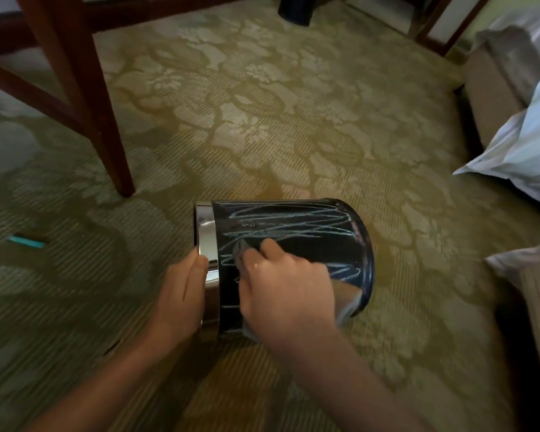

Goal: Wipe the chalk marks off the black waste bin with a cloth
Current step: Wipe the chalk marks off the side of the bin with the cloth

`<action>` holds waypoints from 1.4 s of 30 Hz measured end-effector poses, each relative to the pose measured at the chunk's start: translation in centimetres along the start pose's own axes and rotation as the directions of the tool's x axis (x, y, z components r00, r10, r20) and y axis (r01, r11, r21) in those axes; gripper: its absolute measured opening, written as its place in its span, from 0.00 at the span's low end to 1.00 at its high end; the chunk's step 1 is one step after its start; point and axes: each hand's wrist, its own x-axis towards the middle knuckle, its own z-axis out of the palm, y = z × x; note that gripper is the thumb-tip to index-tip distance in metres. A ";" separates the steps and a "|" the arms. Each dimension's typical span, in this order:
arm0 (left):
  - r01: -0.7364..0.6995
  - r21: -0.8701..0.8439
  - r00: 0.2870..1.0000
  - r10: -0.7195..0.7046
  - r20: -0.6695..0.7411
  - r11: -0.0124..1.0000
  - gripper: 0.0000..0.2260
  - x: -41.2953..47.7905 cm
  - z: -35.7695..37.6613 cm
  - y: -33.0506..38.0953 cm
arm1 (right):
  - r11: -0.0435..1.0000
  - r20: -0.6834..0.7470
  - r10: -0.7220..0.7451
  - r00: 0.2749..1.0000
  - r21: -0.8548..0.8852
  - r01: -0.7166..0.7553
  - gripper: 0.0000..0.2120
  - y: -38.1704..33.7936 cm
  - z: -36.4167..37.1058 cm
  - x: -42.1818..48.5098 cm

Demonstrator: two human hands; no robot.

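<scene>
Black waste bin (pixel 309 254) lying on its side on the carpet (pixel 262 135), chrome rim (pixel 206 226) to the left, base to the right. how far along would you say this wipe job is?

@op early days imo. pale blue chalk marks (pixel 287 222) zigzag over most of the upper side, from just past the rim almost to the base, and there's more scribble lower down near the base. the only clean-looking bit is the dark patch just beyond the right hand (pixel 287 294), and I can't tell if that got wiped or never had chalk on it

@reply fair. what are the hands doing tho?

@op left hand (pixel 181 291) grips the bin by the rim, fingers curled over the chrome, I'd guess to stop it rolling. right hand presses on the side with its fingers bent over a greyish cloth (pixel 240 248). a bit pokes out at the fingertips and more shows under the palm. the cloth sits on the marks nearest the rim

@reply so nearly everything left then

@op yep, the whole top band, plus whatever's on the underside, which is hidden. also a blue chalk stick (pixel 27 241) lies on the carpet well off to the left
</scene>
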 end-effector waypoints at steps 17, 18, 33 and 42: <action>0.076 -0.066 0.997 -0.074 0.030 0.995 0.16 0.5 0.0 -0.2 | 0.997 -0.129 0.060 0.990 -0.037 -0.066 0.09 0.6 -0.1 1.5; 0.068 -0.075 0.997 -0.064 0.045 0.995 0.16 0.7 0.1 0.2 | 0.984 -0.172 0.129 0.977 -0.101 -0.147 0.09 2.3 -0.4 1.3; 0.261 -0.024 0.964 -0.262 -0.042 0.965 0.18 3.2 0.1 0.7 | 0.990 -0.183 0.117 0.976 -0.054 -0.129 0.09 2.7 0.5 2.1; 0.308 0.011 0.950 -0.307 -0.055 0.951 0.15 4.2 0.1 0.5 | 0.992 -0.164 0.109 0.981 -0.048 -0.118 0.09 1.4 -0.1 2.7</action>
